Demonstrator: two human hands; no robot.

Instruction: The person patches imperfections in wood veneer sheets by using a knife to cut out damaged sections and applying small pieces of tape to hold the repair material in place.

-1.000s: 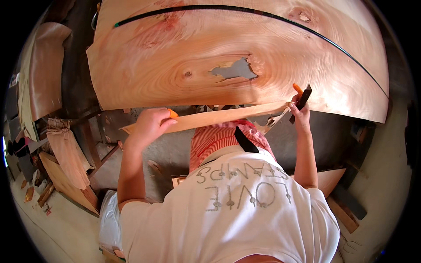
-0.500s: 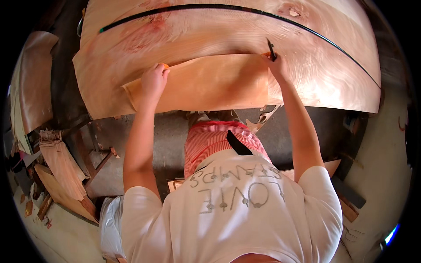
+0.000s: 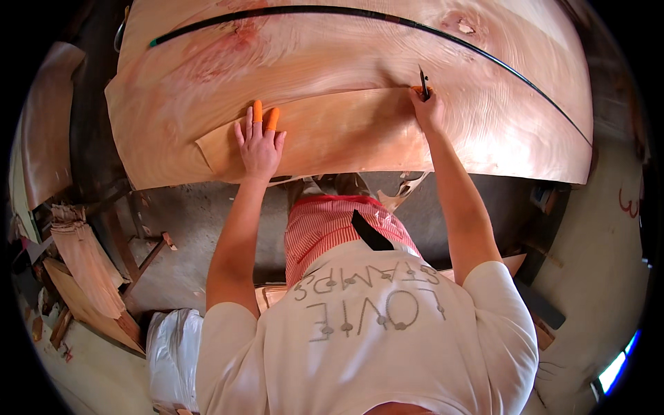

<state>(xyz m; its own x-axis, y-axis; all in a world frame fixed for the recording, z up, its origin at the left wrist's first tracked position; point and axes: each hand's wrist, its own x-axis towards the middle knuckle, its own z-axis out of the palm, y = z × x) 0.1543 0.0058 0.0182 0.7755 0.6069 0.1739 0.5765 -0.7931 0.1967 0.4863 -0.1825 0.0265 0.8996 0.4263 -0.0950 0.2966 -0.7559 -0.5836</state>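
Note:
A smaller piece of wood veneer (image 3: 339,135) lies along the near edge of a large veneer sheet (image 3: 498,131). My left hand (image 3: 260,153) rests flat on the left part of the smaller piece, fingers spread, with orange finger covers on two fingertips. At that piece's far right corner, my right hand (image 3: 429,112) is closed round a slim black knife (image 3: 424,83), its thin tip pointing away from me. Orange also shows on a finger of this hand. Whether these fingers pinch the veneer too is hidden.
A long, thin black strip (image 3: 325,10) curves across the far part of the sheet. Veneer scraps (image 3: 86,249) and boards (image 3: 90,304) lie at the lower left, beside a white plastic bag (image 3: 173,353). Another veneer sheet (image 3: 48,131) stands at the far left.
My left hand has let go of the small veneer's far edge, opened and come down flat on it, a little to the right. The right hand keeps the knife near the same corner.

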